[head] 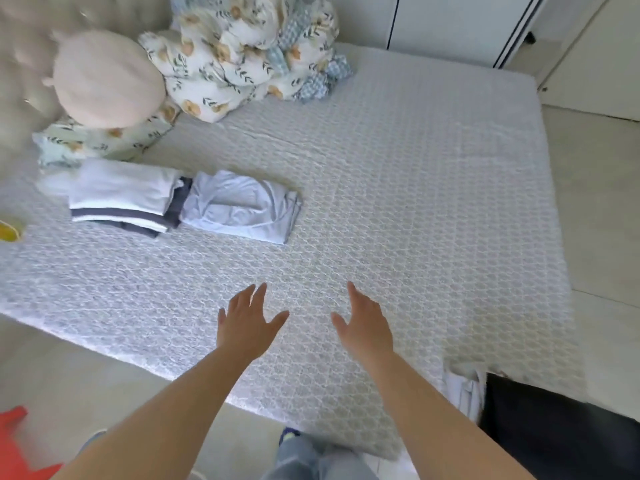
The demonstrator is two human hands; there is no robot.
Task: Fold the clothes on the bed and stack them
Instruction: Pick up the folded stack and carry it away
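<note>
1. Head view: the left hand [246, 323] reaches out over the near part of the bed [415, 209], fingers straight and slightly spread, thumb out to the side. It holds nothing; whether the palm touches the cover cannot be told.
2. The right hand [365, 323] is stretched forward beside it, a gap of bare bedcover between the two. Its fingers are straight and close together, thumb apart, and it grips nothing.
3. Both forearms are bare and come in from the bottom edge of the picture.
4. The folded clothes lie well ahead of the hands, toward the left side of the bed. A folded pale blue garment [242, 207] lies flat on the cover.
5. Touching its left edge is a folded stack [124, 199]: a white piece on top, with dark navy and white layers showing at its near edge.
6. Behind the stack are a floral pillow [100, 140] and a round beige cushion [107, 79] leaning on it.
7. A bundled floral quilt [242, 53] with blue check patches sits at the head of the bed.
8. At the near right corner of the bed, a pale cloth [464, 389] hangs beside a black object [554, 427].
9. A red object [17, 445] shows at the bottom left, on the floor.
10. No brand, label or writing can be read on anything.
</note>
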